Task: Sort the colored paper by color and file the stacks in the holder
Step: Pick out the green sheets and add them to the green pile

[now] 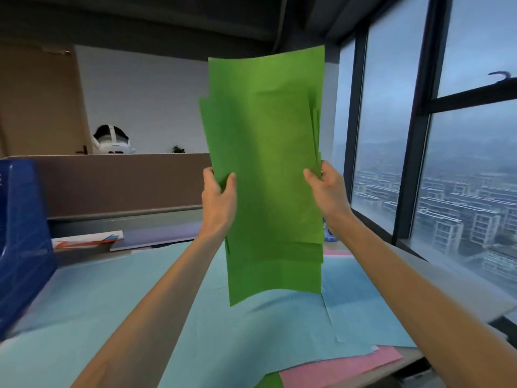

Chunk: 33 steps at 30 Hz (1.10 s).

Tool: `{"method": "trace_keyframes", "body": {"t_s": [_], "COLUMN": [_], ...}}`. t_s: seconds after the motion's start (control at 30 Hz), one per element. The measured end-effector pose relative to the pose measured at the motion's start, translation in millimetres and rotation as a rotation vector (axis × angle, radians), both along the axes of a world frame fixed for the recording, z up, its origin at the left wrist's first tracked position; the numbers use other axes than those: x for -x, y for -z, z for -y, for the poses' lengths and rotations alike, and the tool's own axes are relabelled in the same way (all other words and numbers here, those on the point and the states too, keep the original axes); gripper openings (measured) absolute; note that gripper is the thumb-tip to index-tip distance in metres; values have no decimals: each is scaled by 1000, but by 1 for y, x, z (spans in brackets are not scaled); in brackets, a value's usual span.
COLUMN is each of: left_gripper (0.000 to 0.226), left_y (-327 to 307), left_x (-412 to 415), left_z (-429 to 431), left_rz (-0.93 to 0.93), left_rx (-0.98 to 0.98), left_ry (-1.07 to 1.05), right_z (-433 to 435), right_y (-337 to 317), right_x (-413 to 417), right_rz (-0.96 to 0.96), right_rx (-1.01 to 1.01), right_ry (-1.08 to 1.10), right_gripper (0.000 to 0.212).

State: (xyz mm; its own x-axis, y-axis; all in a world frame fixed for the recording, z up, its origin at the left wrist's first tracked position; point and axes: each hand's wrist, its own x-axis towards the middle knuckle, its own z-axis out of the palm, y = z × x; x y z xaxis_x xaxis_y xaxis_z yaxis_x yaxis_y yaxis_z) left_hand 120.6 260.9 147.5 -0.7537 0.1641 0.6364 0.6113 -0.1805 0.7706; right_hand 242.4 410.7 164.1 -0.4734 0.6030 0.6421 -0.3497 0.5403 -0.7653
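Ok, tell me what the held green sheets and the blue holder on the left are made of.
The green sheets look like thin matte paper: they bow, show faint fold creases and fan unevenly at the edges. The blue file holder is probably hard plastic with a slight gloss; pale light streaks reflect off its side.

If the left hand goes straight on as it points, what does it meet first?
The left hand points up and away, gripping the green stack. Past that paper the way looks free; the brown partition likely lies below its line, though depth is unclear.
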Motion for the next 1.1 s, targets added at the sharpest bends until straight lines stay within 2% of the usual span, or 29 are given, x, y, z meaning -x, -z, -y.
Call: {"method": "trace_keyframes", "body": {"t_s": [0.13, 0.27, 0.37, 0.5, 0.57, 0.67, 0.73, 0.87, 0.93, 1.1], "left_gripper": [24, 32, 28, 22, 20, 16, 15, 20, 25, 42], "left_y": [19, 41, 54, 69, 63, 37, 21, 17, 28, 53], "left_x": [-2, 8, 12, 12, 11, 3, -3, -4, 3, 25], "left_z": [7, 10, 10, 10, 10, 16, 33, 96, 137, 255], "left_rz": [8, 96, 127, 184, 133, -48, -124, -107, -37, 244], "left_rx": [120, 203, 213, 243, 261, 285, 262, 224, 240, 207], "left_ry": [42, 70, 102, 113, 94, 36, 9, -117, -200, -411], "right_z": [9, 5, 1, -3, -1, 8, 22, 70, 106, 216], "right_y": [21, 60, 81, 99, 91, 63, 40, 11, 10, 24], "right_x": [-5, -5, -6, -4, -2, 3, 8, 38, 61, 103], "right_rz": [80, 169, 165, 199, 184, 105, 45, -47, -66, 23], "right_rx": [-19, 46, 84, 43, 76, 67, 99, 233, 289, 277], "right_ry": [56, 56, 9, 70, 104, 159, 99, -96, -210, -451], "right_gripper": [19, 57, 43, 22, 10, 24, 23, 20, 23, 30]}}
